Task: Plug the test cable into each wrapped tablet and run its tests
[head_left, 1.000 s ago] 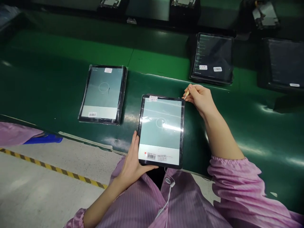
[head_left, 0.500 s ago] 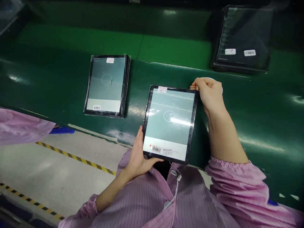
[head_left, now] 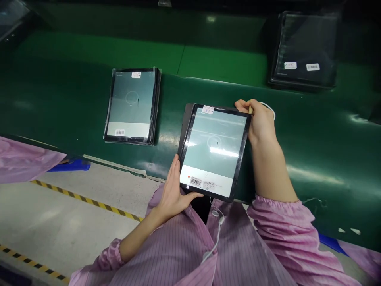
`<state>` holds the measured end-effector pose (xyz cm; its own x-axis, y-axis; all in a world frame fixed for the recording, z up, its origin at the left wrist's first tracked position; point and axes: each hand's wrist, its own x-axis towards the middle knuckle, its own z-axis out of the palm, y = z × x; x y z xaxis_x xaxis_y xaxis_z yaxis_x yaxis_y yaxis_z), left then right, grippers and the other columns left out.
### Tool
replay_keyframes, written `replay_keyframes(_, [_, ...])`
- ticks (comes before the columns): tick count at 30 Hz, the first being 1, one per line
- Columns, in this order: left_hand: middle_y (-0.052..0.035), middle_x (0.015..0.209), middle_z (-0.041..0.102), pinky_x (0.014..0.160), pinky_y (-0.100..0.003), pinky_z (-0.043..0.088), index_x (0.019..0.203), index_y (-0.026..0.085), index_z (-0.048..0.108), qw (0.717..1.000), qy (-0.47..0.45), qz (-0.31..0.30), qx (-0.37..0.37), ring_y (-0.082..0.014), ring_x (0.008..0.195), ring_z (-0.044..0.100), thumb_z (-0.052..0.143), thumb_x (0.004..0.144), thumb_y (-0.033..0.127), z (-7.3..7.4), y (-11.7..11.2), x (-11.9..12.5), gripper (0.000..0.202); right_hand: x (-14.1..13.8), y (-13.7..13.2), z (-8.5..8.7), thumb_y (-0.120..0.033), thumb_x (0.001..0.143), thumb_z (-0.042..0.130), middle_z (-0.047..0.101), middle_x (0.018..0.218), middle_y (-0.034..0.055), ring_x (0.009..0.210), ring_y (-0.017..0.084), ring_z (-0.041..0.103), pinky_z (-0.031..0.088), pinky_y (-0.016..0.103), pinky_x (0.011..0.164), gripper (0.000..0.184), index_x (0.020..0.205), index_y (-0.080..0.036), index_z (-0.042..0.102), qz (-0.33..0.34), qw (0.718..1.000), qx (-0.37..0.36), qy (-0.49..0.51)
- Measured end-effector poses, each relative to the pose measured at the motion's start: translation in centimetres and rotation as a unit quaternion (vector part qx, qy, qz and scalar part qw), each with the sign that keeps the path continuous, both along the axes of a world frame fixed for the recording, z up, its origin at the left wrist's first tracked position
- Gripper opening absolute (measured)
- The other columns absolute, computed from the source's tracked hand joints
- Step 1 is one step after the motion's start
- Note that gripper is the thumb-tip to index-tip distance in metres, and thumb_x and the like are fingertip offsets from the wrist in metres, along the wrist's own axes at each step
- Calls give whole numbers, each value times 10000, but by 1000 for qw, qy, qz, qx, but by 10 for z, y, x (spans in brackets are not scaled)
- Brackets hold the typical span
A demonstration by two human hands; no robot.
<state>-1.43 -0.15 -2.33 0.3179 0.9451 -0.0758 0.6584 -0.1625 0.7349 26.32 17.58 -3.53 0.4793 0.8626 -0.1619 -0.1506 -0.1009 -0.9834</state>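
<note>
A tablet [head_left: 212,153] with a lit, pale blue-green screen and stickers tilts over the bench edge in front of me. My left hand [head_left: 175,188] grips its lower left corner, fingers along the side and thumb at the bottom edge. Beneath its left side a dark grey flat panel [head_left: 186,119] sticks out. At the upper right corner is my right hand [head_left: 259,119], fingers curled around a small yellowish piece [head_left: 251,110]. A thin white cord [head_left: 270,108] loops behind that hand. Whether the right fingers also grip the tablet is hidden.
Another lit tablet [head_left: 131,105], apparently on a stack, lies to the left on the green bench [head_left: 74,99]. Dark tablets [head_left: 306,47] with two white labels are stacked at the far right. A pink sleeve [head_left: 29,159] of another person shows at the left edge.
The held tablet has shifted slightly right, and the dark panel under its left side now shows. My right fingers have turned, bringing the yellowish piece and the white cord into clearer view.
</note>
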Motion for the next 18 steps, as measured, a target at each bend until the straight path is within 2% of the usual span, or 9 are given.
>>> replay_keyframes(3, [-221, 1680, 98, 1124, -598, 411, 1569, 345, -188, 1000, -3, -2, 4, -429, 1504, 271, 868, 718, 500, -1, -1, 0, 1364, 3, -7, 10, -168, 866, 590, 661, 831, 43, 920, 172, 704, 600, 328, 881, 191, 676, -176, 587, -13, 999, -12, 36])
replay_keyframes(7, [-184, 1694, 59, 1125, -612, 402, 1566, 381, -182, 1000, -17, -8, -2, -428, 1514, 240, 834, 755, 519, 0, -1, 0, 1307, -5, -41, 27, -226, 825, 654, 694, 908, 43, 1022, 218, 701, 580, 406, 956, 45, 831, -184, 640, -16, 999, -17, 27])
replay_keyframes(12, [-181, 1691, 85, 1151, -632, 372, 1577, 356, -177, 998, -45, -21, -40, -432, 1520, 221, 831, 733, 570, 11, 4, 0, 1332, -30, -91, 40, -257, 798, 678, 734, 1042, 82, 1038, 203, 709, 494, 451, 1086, 344, 1113, -170, 570, -88, 995, -16, 53])
replay_keyframes(15, [-177, 1689, 111, 1163, -639, 356, 1591, 342, -133, 996, -69, -10, -53, -430, 1522, 221, 795, 771, 577, 16, 7, 0, 1261, -42, -100, 40, -317, 788, 700, 729, 1125, 79, 1090, 206, 693, 441, 489, 1130, 434, 1168, -192, 531, -88, 995, 15, 48])
replay_keyframes(18, [-176, 1680, 163, 1172, -620, 354, 1606, 317, -72, 995, -91, 0, -44, -410, 1520, 246, 730, 856, 523, 15, 8, 1, 1117, -46, -98, 35, -413, 743, 736, 738, 1118, 75, 1129, 239, 681, 403, 544, 1147, 517, 1166, -209, 519, -93, 995, 33, 25])
